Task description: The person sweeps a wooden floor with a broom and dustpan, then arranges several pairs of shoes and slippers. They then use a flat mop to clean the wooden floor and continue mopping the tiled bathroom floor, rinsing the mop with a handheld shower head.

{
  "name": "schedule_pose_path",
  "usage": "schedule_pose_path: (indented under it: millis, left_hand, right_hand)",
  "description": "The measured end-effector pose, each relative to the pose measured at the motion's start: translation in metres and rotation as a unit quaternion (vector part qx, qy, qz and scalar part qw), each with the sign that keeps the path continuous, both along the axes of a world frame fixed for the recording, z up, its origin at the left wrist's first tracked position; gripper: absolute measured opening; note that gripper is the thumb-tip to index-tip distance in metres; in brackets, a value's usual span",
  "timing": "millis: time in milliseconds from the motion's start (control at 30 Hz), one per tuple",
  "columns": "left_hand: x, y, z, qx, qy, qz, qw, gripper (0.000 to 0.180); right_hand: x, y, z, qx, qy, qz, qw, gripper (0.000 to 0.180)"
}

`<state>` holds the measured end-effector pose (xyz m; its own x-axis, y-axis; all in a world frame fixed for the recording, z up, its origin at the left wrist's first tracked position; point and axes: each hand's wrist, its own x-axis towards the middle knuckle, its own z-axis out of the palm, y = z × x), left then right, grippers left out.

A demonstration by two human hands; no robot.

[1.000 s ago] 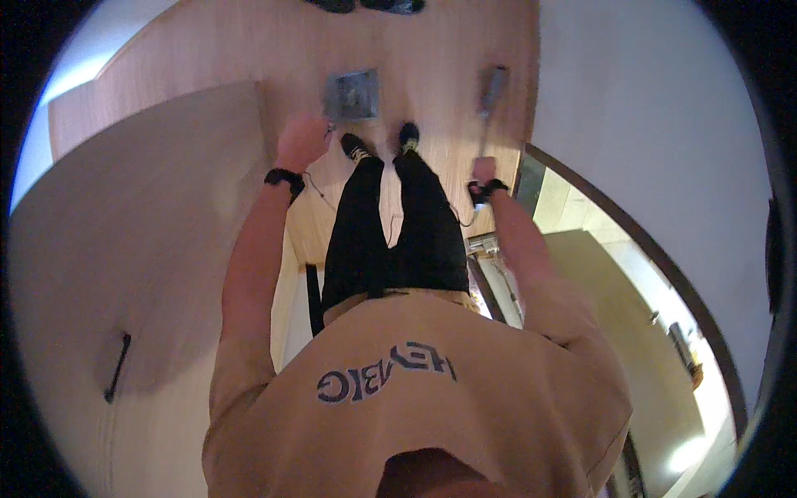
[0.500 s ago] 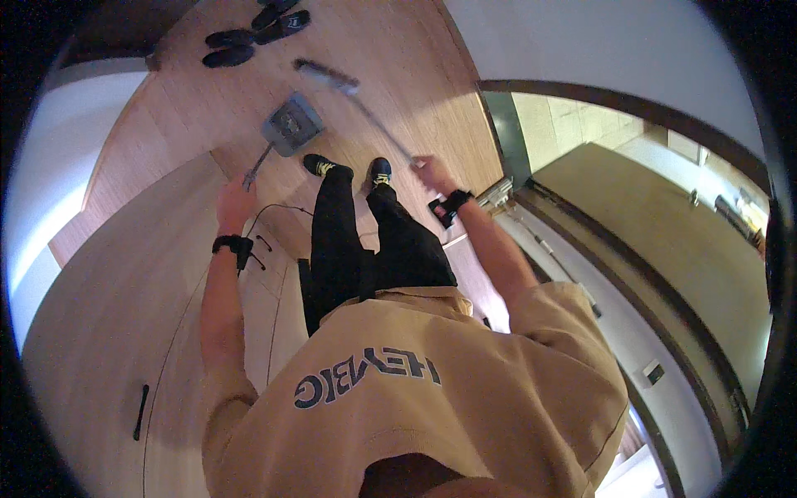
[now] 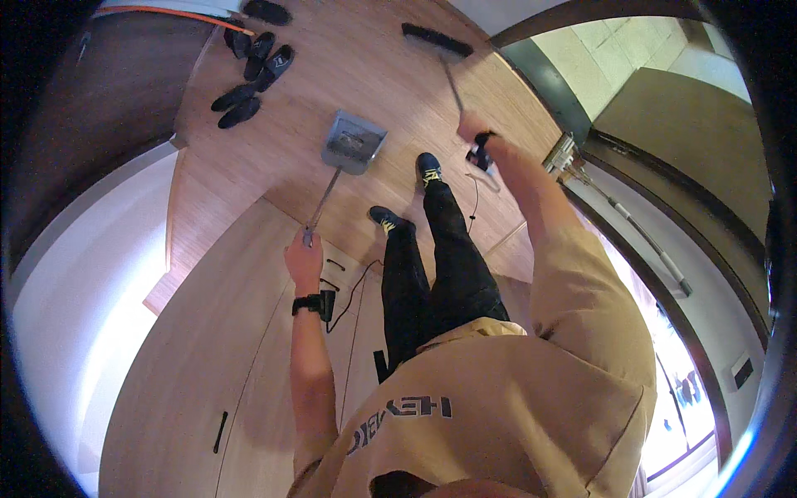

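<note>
My left hand (image 3: 305,257) is closed round the upper end of a long-handled grey dustpan (image 3: 365,166). Its pan holds a patch of dark sweepings (image 3: 353,141) and is at or just above the wooden floor; I cannot tell which. My right hand (image 3: 473,127) grips the thin handle of a broom (image 3: 437,39). The broom's dark, wide head is out ahead at the far right, apart from the dustpan. Each wrist wears a black strap with a small device, and a cable hangs from the left one.
Several black shoes and slippers (image 3: 257,70) lie on the wooden floor (image 3: 216,178) at the far left. Pale cabinet doors (image 3: 191,365) stand close on my left. To the right are an open doorway (image 3: 573,66), a door (image 3: 681,124) and a metal-tubed appliance (image 3: 631,220) against the wall.
The broom has swung away to the right, away from the dustpan. My view has shifted left, and my feet have moved into a staggered stance. Both hands keep their grips.
</note>
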<state>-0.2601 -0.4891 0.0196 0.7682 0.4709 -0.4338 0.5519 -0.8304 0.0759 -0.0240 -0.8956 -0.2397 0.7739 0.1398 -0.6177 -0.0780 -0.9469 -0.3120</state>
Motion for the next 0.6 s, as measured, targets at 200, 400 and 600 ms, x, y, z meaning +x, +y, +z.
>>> schedule_pose_path:
  millis: [200, 400, 600]
  left_hand:
    - [0.038, -0.045, -0.048, 0.056, -0.011, -0.153, 0.987, 0.031]
    - [0.077, -0.065, -0.029, -0.087, -0.001, -0.099, 0.991, 0.030]
    - [0.053, -0.083, -0.001, 0.019, -0.111, -0.077, 0.991, 0.033]
  right_hand:
    - [-0.133, -0.007, 0.044, 0.127, 0.107, -0.029, 0.986, 0.034]
    - [-0.176, -0.044, 0.128, 0.225, 0.175, -0.017, 0.958, 0.026]
    - [-0.104, -0.104, 0.105, 0.136, -0.021, 0.044, 0.989, 0.031]
